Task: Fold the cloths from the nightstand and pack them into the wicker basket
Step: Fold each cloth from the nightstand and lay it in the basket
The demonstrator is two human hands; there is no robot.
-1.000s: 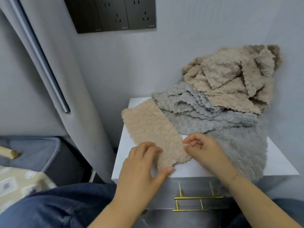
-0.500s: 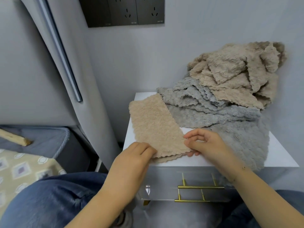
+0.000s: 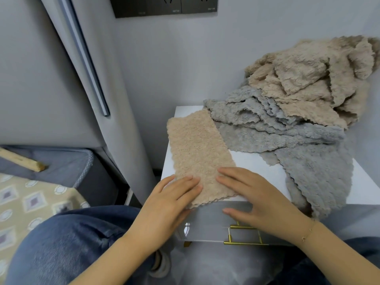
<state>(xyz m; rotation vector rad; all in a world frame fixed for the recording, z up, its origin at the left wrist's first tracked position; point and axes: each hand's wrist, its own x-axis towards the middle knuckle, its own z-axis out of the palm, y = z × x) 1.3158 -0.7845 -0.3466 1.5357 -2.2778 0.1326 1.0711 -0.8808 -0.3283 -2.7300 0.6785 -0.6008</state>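
Both my hands, left [image 3: 174, 194] and right [image 3: 250, 194], fingers flat, pressing beige cloth [image 3: 197, 153] at nightstand [image 3: 257, 165] front-left edge. Soft, light, floppy; take near corners to fold.

Tiny print on wall socket panel [image 3: 164, 6], too blurred to read.

**Lighting / image quality**

Even, soft indoor light, moderately bright, source not visible. Shadows are faint. Small specular glare spot on the glossy drawer front [image 3: 187, 225]. Wide-angle bowing at the edges: the headboard trim [image 3: 86, 58] leans and curves. Overall slightly soft, compression smear on the jeans [image 3: 67, 243]; no clear motion blur.
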